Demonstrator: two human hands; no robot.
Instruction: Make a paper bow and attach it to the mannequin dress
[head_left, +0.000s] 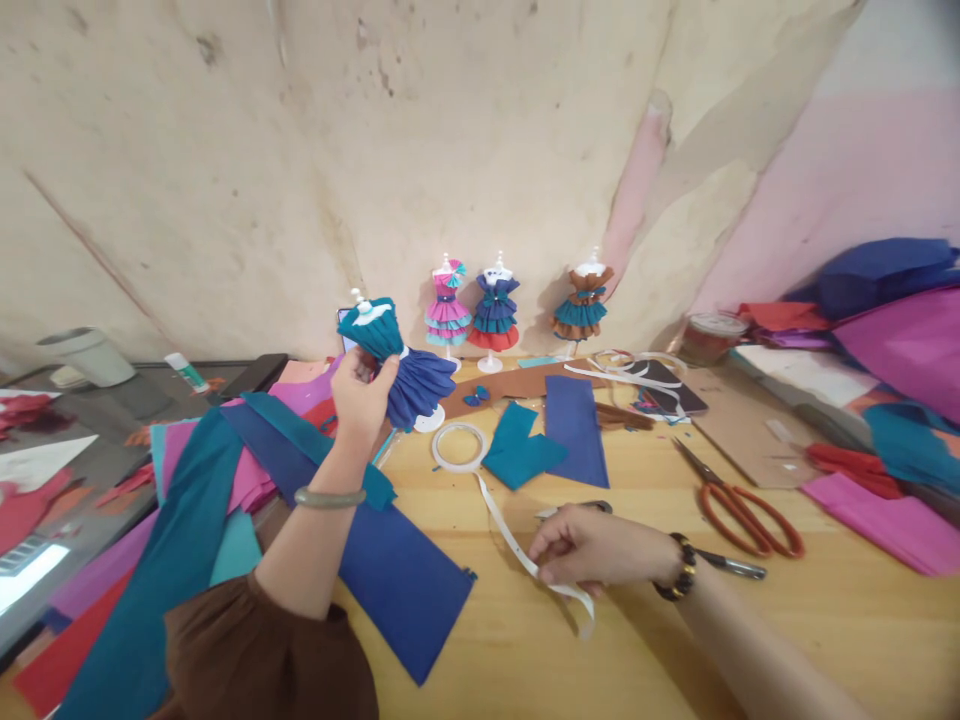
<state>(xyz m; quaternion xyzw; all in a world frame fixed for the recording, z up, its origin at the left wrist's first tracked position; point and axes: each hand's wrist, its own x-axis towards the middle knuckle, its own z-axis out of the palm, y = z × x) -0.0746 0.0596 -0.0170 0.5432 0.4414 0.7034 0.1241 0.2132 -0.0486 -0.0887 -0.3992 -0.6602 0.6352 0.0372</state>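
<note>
My left hand (361, 395) grips a small dress-form mannequin (369, 308) at its waist. It is tilted and wears a teal pleated bodice with a blue pleated skirt (421, 385). My right hand (577, 545) has its fingers pinched on a strip of white tape (506, 530). That strip runs back to a tape roll (459, 447) lying flat, and its loose end curls below my fingers. Partly hidden behind my right hand is a small dark-handled tool (598, 507). A teal paper piece (521, 448) and a blue paper rectangle (576, 430) lie beyond the roll.
Three dressed mannequins (495, 310) stand by the wall. Orange-handled scissors (739, 505) and a pen-like tool (731, 563) lie to the right, near a phone (667, 388). Coloured paper sheets (187, 520) pile up at left. A glue stick (186, 372) and a cup (90, 355) stand further left.
</note>
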